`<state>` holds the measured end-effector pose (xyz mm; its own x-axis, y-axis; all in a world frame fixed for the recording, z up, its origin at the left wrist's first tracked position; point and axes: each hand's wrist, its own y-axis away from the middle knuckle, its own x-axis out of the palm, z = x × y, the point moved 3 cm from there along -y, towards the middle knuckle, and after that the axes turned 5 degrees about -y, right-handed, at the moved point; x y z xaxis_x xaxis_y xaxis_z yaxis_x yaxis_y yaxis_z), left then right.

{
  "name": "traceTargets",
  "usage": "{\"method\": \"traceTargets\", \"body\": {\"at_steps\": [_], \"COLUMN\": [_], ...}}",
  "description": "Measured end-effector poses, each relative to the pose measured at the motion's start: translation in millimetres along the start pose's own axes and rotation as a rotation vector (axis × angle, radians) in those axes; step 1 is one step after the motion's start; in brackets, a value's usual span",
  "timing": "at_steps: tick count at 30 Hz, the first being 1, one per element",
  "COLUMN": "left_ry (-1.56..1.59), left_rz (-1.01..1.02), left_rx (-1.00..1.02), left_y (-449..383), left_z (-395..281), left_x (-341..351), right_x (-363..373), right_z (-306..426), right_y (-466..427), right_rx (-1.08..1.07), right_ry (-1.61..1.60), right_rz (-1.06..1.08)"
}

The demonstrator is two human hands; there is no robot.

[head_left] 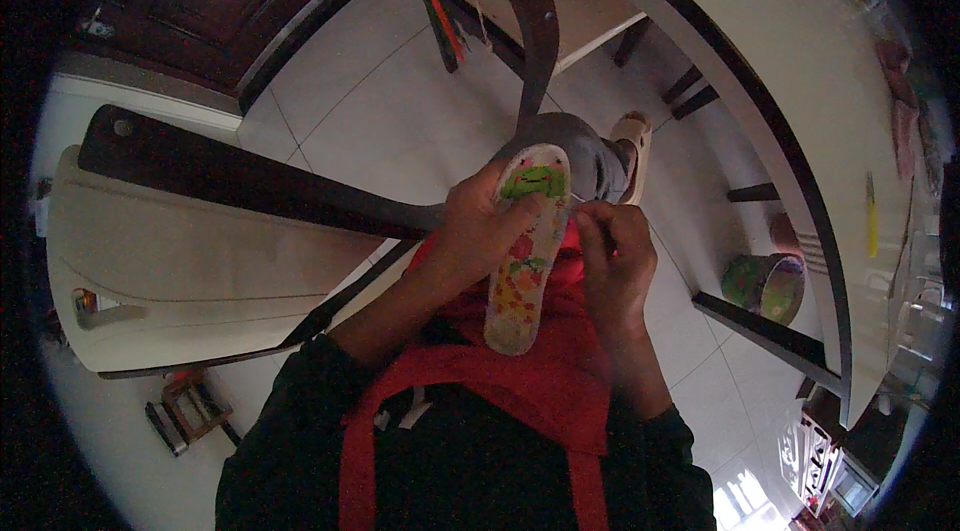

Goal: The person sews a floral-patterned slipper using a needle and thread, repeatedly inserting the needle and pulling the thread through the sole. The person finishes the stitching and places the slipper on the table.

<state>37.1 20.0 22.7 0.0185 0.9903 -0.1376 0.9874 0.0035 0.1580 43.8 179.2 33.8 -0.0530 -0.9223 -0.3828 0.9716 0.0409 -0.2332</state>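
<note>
An insole-shaped piece (525,253) with a stitched-looking pattern in green, red and orange lies upright over the lap, above a red apron (480,373). My left hand (487,223) grips its left edge near the upper end, thumb across the patterned face. Beside the right edge, my right hand (619,253) has its thumb and index finger pinched together. A short pale line, like a thread or needle, runs from those fingertips towards the piece; which it is cannot be told.
A light table with a dark edge (795,133) curves along the right, bearing a yellow-handled tool (871,227). Under it stands a green patterned bin (761,287). A chair (187,238) is at the left, a dark door (217,6) at the upper left, and a small wooden stool (191,411) at the lower left.
</note>
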Motion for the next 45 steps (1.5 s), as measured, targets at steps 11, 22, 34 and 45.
{"method": "traceTargets", "body": {"at_steps": [11,22,34,45], "left_ry": [0.022,-0.017,-0.210,-0.313], "left_rz": [-0.030,-0.032,-0.097,-0.172], "left_rx": [-0.010,-0.031,0.024,0.349], "left_y": [1.5,5.1,8.0,15.8], "left_z": [1.1,-3.8,0.5,-11.4], "left_x": [1.3,2.6,5.8,19.1], "right_x": [0.2,-1.1,-0.5,6.9], "right_z": [0.9,2.2,8.9,10.1], "right_y": [1.2,2.8,1.4,0.6], "right_rx": [-0.015,0.000,-0.108,-0.175], "right_ry": [0.015,-0.007,0.151,0.212], "right_rz": [0.009,0.009,0.014,-0.058]}}
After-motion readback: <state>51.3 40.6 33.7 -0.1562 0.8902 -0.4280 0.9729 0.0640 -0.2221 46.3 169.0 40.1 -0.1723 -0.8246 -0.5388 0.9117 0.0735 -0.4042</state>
